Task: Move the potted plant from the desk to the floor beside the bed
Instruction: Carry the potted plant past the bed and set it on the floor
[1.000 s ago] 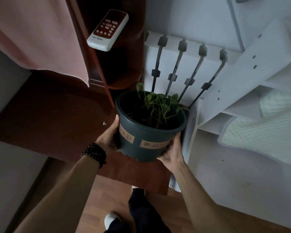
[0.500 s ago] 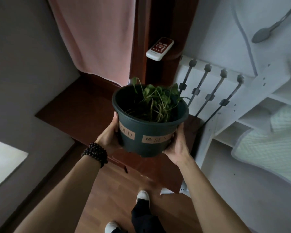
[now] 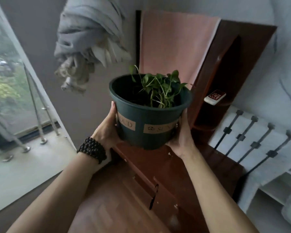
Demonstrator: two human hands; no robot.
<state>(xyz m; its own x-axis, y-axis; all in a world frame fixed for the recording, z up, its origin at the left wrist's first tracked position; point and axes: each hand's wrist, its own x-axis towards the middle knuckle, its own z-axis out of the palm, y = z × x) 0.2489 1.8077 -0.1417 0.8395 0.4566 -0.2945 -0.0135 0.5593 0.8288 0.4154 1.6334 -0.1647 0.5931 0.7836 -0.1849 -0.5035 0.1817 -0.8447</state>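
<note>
Two bare hands, left hand (image 3: 107, 130) and right hand (image 3: 181, 137), fingers wrapped round the dark green plastic potted plant (image 3: 149, 115), hold it above the reddish-brown wooden desk (image 3: 183, 169).

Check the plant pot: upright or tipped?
Upright. The plant pot has its rim level and opening upward, held off the desk between the left hand and right hand.

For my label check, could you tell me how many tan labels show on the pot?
2: one label by the left hand, one label near the right hand. The pot may hide more behind.
</note>
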